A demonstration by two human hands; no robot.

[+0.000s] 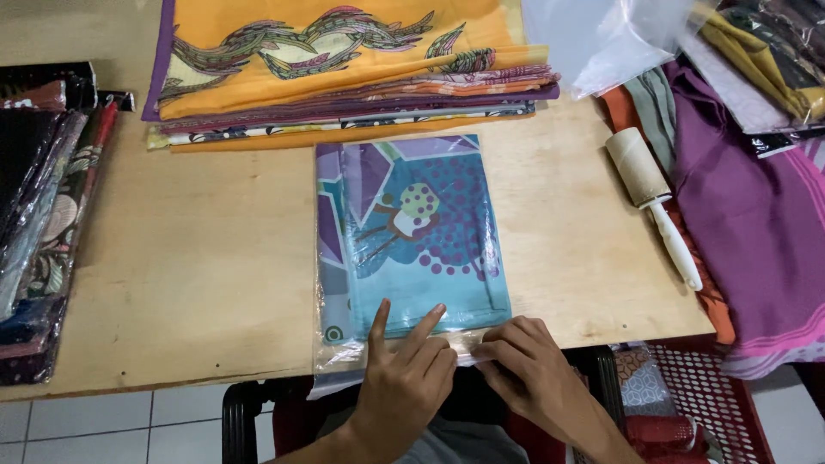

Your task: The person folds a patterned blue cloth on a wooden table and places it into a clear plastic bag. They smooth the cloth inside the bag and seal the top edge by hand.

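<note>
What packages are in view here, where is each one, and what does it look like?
Bagged cloth: table centre, flat clear rectangle, teal and purple print; left hand and right hand press its near edge.
Wrapped fabrics: left edge, dark floral stack.
Clear bags: top right, crumpled.

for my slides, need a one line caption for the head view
Both hands, left and right, press the flap of a clear bag holding folded blue cloth.
</note>
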